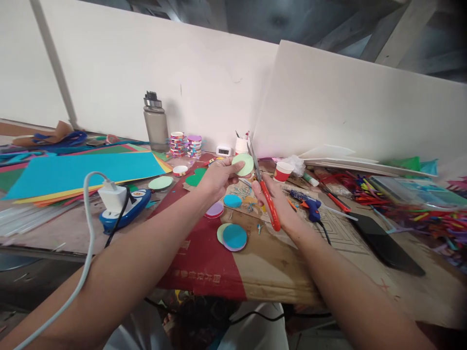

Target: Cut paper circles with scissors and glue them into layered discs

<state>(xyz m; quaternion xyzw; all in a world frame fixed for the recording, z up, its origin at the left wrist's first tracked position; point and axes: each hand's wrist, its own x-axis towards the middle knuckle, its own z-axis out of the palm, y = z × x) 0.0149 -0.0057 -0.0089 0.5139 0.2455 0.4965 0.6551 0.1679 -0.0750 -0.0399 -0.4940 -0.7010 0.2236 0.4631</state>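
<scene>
Pinched in my left hand [221, 179] is a light green paper circle [243, 165], held up above the table. My right hand [272, 194] grips red-handled scissors [269, 204], their blades pointing up and away just right of the circle's edge. Whether the blades touch the paper I cannot tell. Below my hands, a blue paper circle [234, 236] lies over other discs near the cardboard's front. Another blue circle [232, 201] and a lilac one [214, 209] lie farther back, close to my left wrist.
Left are stacked coloured sheets [87, 170], a blue power strip [126, 210] with a white cable, and a bottle [155, 121]. Right are a paper cup [283, 171], a blue glue gun [313, 209], a black phone [383, 243] and a plastic case [419, 192]. White boards stand behind.
</scene>
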